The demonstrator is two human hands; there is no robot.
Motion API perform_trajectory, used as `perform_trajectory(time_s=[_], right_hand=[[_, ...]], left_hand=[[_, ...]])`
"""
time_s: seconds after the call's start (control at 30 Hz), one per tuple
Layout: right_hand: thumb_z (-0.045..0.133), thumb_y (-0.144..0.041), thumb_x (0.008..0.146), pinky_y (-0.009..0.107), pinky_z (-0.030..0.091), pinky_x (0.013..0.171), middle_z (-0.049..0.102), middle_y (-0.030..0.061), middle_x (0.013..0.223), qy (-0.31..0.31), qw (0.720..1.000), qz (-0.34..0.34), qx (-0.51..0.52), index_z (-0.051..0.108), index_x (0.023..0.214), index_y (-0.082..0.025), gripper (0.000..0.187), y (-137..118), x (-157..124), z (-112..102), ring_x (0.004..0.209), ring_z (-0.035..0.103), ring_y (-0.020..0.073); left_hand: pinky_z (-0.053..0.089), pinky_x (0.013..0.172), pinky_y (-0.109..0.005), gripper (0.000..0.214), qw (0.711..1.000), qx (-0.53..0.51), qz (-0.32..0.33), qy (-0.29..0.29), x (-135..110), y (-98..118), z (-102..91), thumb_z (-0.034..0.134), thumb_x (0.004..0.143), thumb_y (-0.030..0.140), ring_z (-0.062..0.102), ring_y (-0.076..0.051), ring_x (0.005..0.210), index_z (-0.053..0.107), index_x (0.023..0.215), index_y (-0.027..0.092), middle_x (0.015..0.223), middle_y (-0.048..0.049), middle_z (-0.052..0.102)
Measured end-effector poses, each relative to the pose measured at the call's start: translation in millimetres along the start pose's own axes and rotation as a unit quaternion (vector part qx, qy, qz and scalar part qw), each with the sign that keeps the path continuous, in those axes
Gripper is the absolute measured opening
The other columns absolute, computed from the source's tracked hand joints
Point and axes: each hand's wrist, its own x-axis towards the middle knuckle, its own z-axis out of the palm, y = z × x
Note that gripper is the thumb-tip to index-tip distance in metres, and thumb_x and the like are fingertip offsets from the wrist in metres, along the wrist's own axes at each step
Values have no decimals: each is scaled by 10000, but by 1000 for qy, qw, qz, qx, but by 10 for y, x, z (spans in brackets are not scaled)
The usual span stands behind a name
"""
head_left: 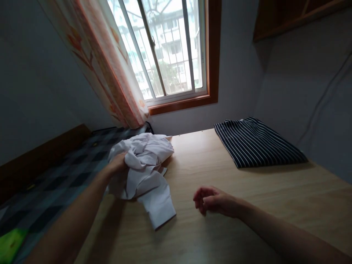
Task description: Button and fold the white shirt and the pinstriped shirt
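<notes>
A crumpled white shirt (148, 168) lies at the left edge of a light wooden table (220, 220), one cuffed sleeve hanging toward me. My left hand (118, 163) grips the bunched cloth on its left side. To the right, my right hand (211, 201) hovers just over the tabletop with its fingers loosely curled and nothing in them, a short way from the sleeve's cuff.
A folded dark garment with thin white stripes (255, 143) lies at the table's far right by the wall. Left of the table is a bed with a dark checked cover (55, 183). A window (167, 47) with an orange patterned curtain (107, 62) is behind.
</notes>
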Motion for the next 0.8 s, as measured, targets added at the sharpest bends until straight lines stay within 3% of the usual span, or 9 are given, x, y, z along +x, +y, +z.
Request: perform_trajectory(time_s=[0.07, 0.13, 0.23, 0.3, 0.37, 0.47, 0.57, 0.67, 0.8], right_hand=[[768, -325, 718, 270, 447, 663, 655, 49, 855, 3, 1000, -4, 0, 658, 969, -129, 337, 1, 4, -1, 693, 597, 118], [765, -331, 723, 267, 447, 659, 656, 47, 858, 3, 1000, -6, 3, 658, 969, -133, 333, 2, 9, 0, 696, 598, 118], [772, -327, 717, 265, 449, 658, 657, 46, 856, 2, 1000, -7, 10, 660, 963, -136, 331, -3, 14, 5, 694, 598, 118], [778, -322, 712, 266, 450, 659, 656, 49, 848, 3, 1000, -5, 15, 662, 958, -129, 333, -11, 13, 14, 690, 597, 118], [780, -321, 713, 268, 449, 658, 654, 52, 842, 8, 1000, -4, 17, 663, 958, -124, 335, -22, 10, 28, 685, 598, 119], [784, -328, 714, 270, 448, 658, 653, 49, 841, 17, 1000, -5, 15, 662, 956, -129, 336, -28, 3, 49, 686, 599, 119], [793, -335, 706, 273, 448, 657, 656, 50, 846, 24, 1000, -8, 10, 661, 952, -132, 345, -20, -2, 58, 693, 601, 123], [797, -333, 701, 273, 448, 652, 660, 47, 844, 26, 1000, -7, 6, 661, 948, -134, 345, -10, 0, 54, 692, 605, 124], [795, -334, 707, 273, 448, 654, 660, 45, 846, 22, 1000, -9, 7, 658, 950, -133, 344, -13, 7, 42, 690, 604, 120]], left_hand=[[522, 826, -423, 187, 998, 60, -4, -22, -44, -116, 4, 618, 710, 316, 642, -276, 850, 636, 756, 136, 848, -92, 700], [465, 917, -507, 208, 991, 124, 30, 40, -170, -102, -18, 595, 691, 259, 627, -309, 954, 655, 839, 127, 916, -110, 698], [248, 1086, -596, 446, 953, 195, 207, 106, -559, 167, 8, 553, 702, 171, 499, -332, 1222, 637, 1139, 208, 1198, -103, 639], [153, 1146, -548, 575, 907, 214, 361, -20, -878, 412, 130, 550, 732, 164, 377, -302, 1351, 562, 1286, 318, 1386, -47, 530], [100, 1159, -540, 627, 870, 214, 430, -112, -1134, 603, 331, 582, 754, 214, 340, -296, 1376, 491, 1361, 336, 1431, -34, 487], [160, 1141, -510, 479, 859, 204, 451, -133, -1269, 695, 662, 560, 818, 221, 492, -270, 1223, 554, 1296, 258, 1221, -72, 625], [299, 1051, -456, 205, 862, 201, 451, -112, -1165, 639, 885, 477, 898, 203, 581, -223, 926, 668, 969, 184, 881, -72, 661], [381, 904, -377, 215, 866, 198, 450, -98, -1035, 603, 950, 455, 924, 201, 556, -204, 823, 634, 809, 172, 823, -72, 629], [370, 853, -336, 118, 851, 207, 466, -127, -1039, 631, 852, 523, 898, 185, 557, -198, 863, 640, 900, 204, 912, -52, 643]])
